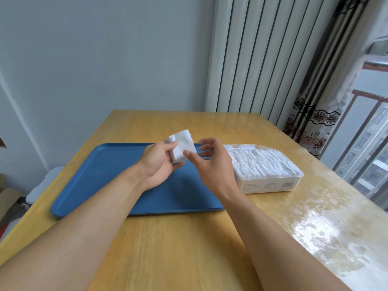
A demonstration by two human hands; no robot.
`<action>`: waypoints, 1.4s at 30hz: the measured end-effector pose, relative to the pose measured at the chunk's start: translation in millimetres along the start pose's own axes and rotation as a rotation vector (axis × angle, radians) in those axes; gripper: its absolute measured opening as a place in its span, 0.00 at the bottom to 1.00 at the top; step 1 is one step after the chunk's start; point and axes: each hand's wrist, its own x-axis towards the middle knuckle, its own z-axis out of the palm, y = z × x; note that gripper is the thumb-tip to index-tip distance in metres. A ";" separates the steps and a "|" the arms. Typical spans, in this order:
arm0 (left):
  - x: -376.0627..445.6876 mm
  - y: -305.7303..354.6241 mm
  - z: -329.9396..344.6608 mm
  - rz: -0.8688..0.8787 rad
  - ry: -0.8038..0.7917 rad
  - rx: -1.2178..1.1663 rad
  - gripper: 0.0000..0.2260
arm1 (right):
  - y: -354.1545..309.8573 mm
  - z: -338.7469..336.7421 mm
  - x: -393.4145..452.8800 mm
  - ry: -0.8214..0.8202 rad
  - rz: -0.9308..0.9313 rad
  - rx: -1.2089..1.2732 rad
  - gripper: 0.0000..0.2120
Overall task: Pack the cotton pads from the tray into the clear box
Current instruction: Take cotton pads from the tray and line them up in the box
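Many white pads fill the clear box (270, 181) right of the right hand (212, 162) — fingers loose; left hand (157, 164) grips a small square cotton pad stack (182, 147).

The clear box (270, 183) carries a printed label with a barcode on its near side wall, the lettering too small to read.
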 end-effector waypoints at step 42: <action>46.6 -62.9 220.4 0.436 -0.589 1.853 0.38 | 69.1 -273.8 51.7 0.071 0.494 0.410 0.09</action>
